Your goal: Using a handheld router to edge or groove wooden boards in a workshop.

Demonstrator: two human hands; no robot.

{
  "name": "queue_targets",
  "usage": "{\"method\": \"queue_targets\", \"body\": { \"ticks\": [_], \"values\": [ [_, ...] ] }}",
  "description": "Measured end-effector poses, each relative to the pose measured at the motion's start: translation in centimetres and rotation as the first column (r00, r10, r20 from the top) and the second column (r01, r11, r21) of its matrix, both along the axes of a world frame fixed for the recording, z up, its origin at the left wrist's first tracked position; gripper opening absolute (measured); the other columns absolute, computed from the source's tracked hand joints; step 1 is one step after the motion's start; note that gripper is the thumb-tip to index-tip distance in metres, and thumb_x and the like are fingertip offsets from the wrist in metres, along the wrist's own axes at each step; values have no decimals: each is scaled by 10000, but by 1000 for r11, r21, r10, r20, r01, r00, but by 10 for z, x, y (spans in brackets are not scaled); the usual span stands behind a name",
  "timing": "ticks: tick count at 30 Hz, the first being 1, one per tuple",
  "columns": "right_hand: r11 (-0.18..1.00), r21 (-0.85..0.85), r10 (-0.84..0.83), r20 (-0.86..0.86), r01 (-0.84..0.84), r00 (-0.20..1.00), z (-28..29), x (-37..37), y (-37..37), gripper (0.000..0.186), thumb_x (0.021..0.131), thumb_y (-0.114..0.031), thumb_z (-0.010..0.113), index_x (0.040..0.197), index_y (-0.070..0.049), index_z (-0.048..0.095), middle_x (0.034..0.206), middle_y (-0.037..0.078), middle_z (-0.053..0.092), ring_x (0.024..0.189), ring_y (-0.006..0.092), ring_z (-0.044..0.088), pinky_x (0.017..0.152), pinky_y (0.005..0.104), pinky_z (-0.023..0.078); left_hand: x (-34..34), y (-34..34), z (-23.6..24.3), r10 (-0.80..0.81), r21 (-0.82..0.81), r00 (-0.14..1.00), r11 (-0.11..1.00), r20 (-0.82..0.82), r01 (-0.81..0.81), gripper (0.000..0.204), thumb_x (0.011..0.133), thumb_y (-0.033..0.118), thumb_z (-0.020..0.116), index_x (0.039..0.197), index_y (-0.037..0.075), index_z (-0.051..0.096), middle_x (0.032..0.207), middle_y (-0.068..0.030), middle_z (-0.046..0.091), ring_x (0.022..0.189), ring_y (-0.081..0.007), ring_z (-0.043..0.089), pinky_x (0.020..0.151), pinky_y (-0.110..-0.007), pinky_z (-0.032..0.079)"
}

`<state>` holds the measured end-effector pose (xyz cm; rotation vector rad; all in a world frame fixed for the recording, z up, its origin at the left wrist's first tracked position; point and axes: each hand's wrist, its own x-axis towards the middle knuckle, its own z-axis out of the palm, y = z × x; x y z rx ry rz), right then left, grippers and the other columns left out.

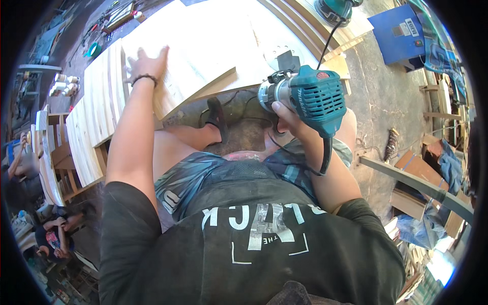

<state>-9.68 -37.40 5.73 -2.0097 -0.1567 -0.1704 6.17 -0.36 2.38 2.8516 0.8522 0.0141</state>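
My left hand (147, 67), fingers spread, lies at the left edge of a pale wooden board (203, 56). A dark beaded bracelet circles that wrist. In my right hand (287, 116) is a teal trim router (319, 96), gripped around its silver lower body, with the motor end tilted toward me. The router's base is beside the right part of the pale boards; whether its bit touches wood is hidden. A black cord (326, 157) runs from the motor end past my right forearm.
Stacked pale planks (91, 124) stand at the left. Another teal power tool (333, 9) sits on boards at the far right, near a blue box (399, 33). A long beam (414, 180) and scrap wood lie at right. Two people (56, 236) are at far left.
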Motion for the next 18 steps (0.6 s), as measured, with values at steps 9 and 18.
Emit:
{"method": "queue_targets", "body": {
  "ticks": [9,18],
  "values": [
    [982,-163,131,213,-97,968,7,22,12,669,696,-78,829,1299,-32,543,1221,127,597,1116,279,584,988,430,457,-23,-7,10,-199,28,979,980,31,198,1019,751,806,593,1533,184,389,1456,-329,401,1352,-441,438,1075,-500,428],
    [975,-126,200,159,-181,967,3,13,25,395,725,-189,833,1066,-68,675,965,48,687,902,222,641,848,381,499,-32,-12,-5,-273,42,959,962,80,270,910,808,768,567,1529,237,406,1545,-268,327,1382,-445,387,1104,-501,397]
  ]
}}
